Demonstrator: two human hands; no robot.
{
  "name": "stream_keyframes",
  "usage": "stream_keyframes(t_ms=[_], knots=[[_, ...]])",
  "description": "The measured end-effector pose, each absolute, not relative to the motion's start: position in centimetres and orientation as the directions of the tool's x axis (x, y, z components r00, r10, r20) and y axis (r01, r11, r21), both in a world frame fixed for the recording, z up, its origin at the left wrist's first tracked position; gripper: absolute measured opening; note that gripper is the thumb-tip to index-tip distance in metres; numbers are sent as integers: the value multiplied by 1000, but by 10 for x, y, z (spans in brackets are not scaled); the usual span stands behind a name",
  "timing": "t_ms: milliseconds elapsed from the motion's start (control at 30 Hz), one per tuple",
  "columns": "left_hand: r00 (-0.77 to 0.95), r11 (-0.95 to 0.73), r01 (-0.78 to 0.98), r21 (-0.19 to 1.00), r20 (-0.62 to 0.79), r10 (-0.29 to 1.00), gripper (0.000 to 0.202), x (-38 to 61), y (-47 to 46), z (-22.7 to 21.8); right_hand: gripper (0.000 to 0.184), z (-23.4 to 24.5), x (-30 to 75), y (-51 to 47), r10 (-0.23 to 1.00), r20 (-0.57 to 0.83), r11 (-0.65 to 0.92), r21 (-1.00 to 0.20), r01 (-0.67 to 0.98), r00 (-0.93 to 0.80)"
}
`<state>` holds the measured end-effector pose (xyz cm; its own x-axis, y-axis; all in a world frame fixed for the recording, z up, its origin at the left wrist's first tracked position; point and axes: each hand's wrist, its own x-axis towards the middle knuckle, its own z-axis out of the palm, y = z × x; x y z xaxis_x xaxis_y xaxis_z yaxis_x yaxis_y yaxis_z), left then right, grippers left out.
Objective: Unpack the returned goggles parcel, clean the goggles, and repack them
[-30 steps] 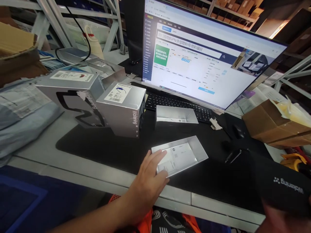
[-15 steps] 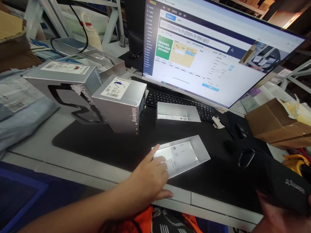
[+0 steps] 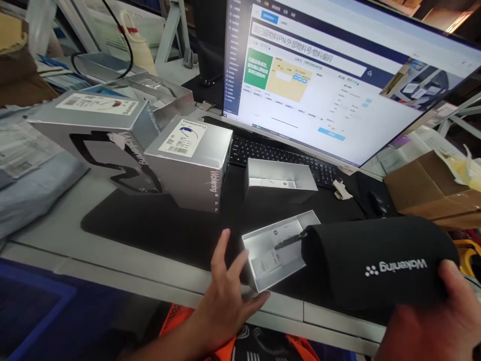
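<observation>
Now my left hand (image 3: pixel 225 293) rests with fingers apart against the open silver box (image 3: pixel 267 239), and my right hand (image 3: pixel 439 321) holds the black case (image 3: pixel 376 260) tight.

Matt black cloth case (image 3: pixel 376 263), silvery cardboard tray (image 3: pixel 280 248)

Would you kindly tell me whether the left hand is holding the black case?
No, the right hand holds the black case, while the left hand sits open at the near corner of the open silver box.
</observation>
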<state>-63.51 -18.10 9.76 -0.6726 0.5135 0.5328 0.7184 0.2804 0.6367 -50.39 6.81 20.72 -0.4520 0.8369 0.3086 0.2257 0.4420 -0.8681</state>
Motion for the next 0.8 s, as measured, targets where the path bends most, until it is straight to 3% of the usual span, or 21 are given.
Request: stream_keyframes(t_ms=[100, 167, 233, 367, 500, 667, 800], knots=[[-676, 264, 642, 720, 369, 638, 114, -640, -182, 98, 59, 209, -515, 70, 884, 226, 296, -948, 116, -409], [-675, 268, 614, 742, 317, 666, 118, -642, -182, 98, 56, 208, -523, 72, 887, 146, 220, -968, 122, -438], [-692, 284, 577, 765, 274, 668, 120, -644, -183, 98, 56, 206, -533, 72, 832, 121, 276, -937, 214, -541], [-684, 292, 552, 781, 224, 695, 123, -644, -186, 95, 56, 203, -548, 71, 642, 192, 626, -690, 363, -743], [-690, 258, 534, 805, 239, 683, 118, -645, -189, 90, 52, 192, -555, 71, 518, 173, 817, -390, 425, -838], [-684, 288, 550, 784, 224, 695, 116, -647, -189, 87, 73, 164, -559, 69, 388, 356, 921, -119, 370, -850], [-660, 324, 597, 734, 219, 718, 114, -647, -190, 96, 64, 175, -552, 65, 299, 410, 941, 20, 336, -862]])
